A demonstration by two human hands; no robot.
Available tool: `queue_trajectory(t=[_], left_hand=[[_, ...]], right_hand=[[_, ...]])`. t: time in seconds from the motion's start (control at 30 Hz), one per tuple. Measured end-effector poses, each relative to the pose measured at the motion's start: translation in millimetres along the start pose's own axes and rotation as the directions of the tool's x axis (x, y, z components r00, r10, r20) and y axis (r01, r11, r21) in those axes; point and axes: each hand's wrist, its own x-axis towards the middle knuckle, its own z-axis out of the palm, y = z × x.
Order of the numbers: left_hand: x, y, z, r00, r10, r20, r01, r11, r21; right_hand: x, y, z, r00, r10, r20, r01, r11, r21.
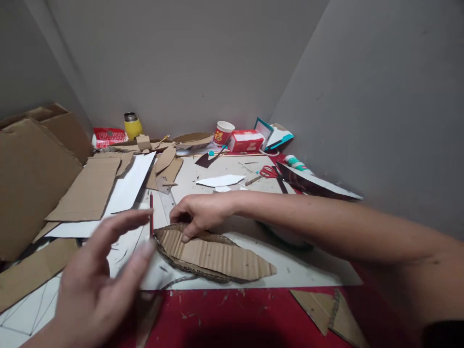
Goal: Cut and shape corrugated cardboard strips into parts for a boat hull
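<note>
A leaf-shaped cardboard piece [224, 258] with ridged, layered edges lies over the white board [304, 270] at the front. My right hand [201, 212] reaches across from the right and pinches its far edge, thumb on top and fingers behind, partly hidden. To the left of the piece, my left hand [97, 275] hovers open and slightly blurred, thumb and index finger apart with nothing between them. Just beyond those fingertips, a red and black pencil [151, 212] lies near the pointed left end of the cardboard.
Cardboard sheets [87, 188] and a large cardboard box [34, 179] crowd the left. Red scissors [268, 172] and a white paper leaf shape [221, 181] lie behind my right arm. A yellow bottle [133, 127] and paper cup [223, 133] stand by the grey wall [188, 63].
</note>
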Motion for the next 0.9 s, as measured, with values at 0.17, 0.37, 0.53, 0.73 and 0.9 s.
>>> queue_trajectory(t=[0.17, 0.37, 0.53, 0.73, 0.9], left_hand=[[13.1, -9.4, 7.3, 0.868, -0.465, 0.175, 0.491, 0.749, -0.445], [10.0, -3.3, 25.1, 0.752, -0.411, 0.515, 0.644, 0.625, -0.441], [7.5, 4.3, 27.0, 0.811, -0.377, 0.448, 0.560, 0.724, -0.404], [6.7, 6.7, 28.3, 0.873, -0.325, 0.364, 0.444, 0.838, -0.316], [7.5, 11.4, 29.6, 0.911, -0.257, 0.323, 0.352, 0.892, -0.283]], right_hand=[[-6.8, 3.1, 4.3, 0.959, 0.080, -0.273, -0.028, 0.982, 0.188], [-13.8, -10.4, 23.2, 0.845, 0.149, -0.513, -0.045, 0.977, 0.209], [-17.1, -16.4, 34.1, 0.790, 0.115, -0.602, -0.029, 0.988, 0.150], [-18.3, -16.9, 38.5, 0.792, 0.109, -0.601, -0.063, 0.993, 0.097], [-16.2, -14.9, 42.6, 0.769, 0.099, -0.631, -0.031, 0.993, 0.118]])
